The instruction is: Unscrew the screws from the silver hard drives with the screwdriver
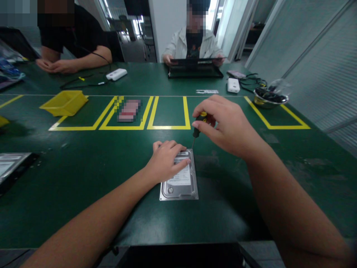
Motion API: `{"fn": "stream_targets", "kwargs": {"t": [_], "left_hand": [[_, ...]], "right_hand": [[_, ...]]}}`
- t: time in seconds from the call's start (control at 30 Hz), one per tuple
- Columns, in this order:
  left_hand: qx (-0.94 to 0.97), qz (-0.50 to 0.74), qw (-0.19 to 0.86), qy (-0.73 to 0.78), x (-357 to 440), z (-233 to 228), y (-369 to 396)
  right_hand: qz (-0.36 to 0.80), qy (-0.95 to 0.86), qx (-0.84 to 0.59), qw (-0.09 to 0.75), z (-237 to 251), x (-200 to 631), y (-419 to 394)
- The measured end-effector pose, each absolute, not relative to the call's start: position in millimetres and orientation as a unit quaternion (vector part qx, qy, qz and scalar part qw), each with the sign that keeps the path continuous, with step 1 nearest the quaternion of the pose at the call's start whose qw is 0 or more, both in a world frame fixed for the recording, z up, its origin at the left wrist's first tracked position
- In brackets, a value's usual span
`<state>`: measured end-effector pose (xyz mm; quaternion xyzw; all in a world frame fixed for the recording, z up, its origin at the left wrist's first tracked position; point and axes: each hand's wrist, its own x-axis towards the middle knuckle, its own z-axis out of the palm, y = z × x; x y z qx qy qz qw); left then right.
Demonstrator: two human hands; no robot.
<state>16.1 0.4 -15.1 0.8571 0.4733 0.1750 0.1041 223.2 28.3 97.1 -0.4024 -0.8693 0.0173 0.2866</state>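
Metal and rigid, the hard drive (180,180) lies flat on the green table (83,178), my left hand (166,160) pressing its slippery-looking top with loose fingers while my right hand (223,124) pinches the screwdriver (197,128).

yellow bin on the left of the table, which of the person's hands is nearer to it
Left. The left hand rests flat on the hard drive, nearer the yellow bin. The right hand grips a screwdriver further right, farther from it.
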Motion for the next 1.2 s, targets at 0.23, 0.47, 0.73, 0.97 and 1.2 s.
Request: {"fn": "stream_targets", "kwargs": {"t": [0.23, 0.47, 0.73, 0.97, 1.2], "left_hand": [[0.858, 0.176, 0.101, 0.471, 15.9, -15.7, 0.7], [0.859, 0.175, 0.101, 0.471, 15.8, -16.2, 0.9], [0.858, 0.179, 0.102, 0.47, 15.7, -16.4, 1.1], [0.857, 0.179, 0.105, 0.472, 15.4, -16.2, 1.0], [0.857, 0.179, 0.105, 0.471, 16.0, -15.6, 0.5]], "right_hand": [[0.035, -0.871, -0.403, 0.279, 102.2, 227.5, 26.5], [0.053, -0.88, -0.376, 0.287, 105.5, 228.1, 25.3], [0.061, -0.86, -0.402, 0.308, 102.0, 226.1, 24.7], [0.075, -0.862, -0.409, 0.289, 108.7, 231.9, 23.3], [0.069, -0.857, -0.403, 0.312, 102.9, 227.0, 26.2]]}}
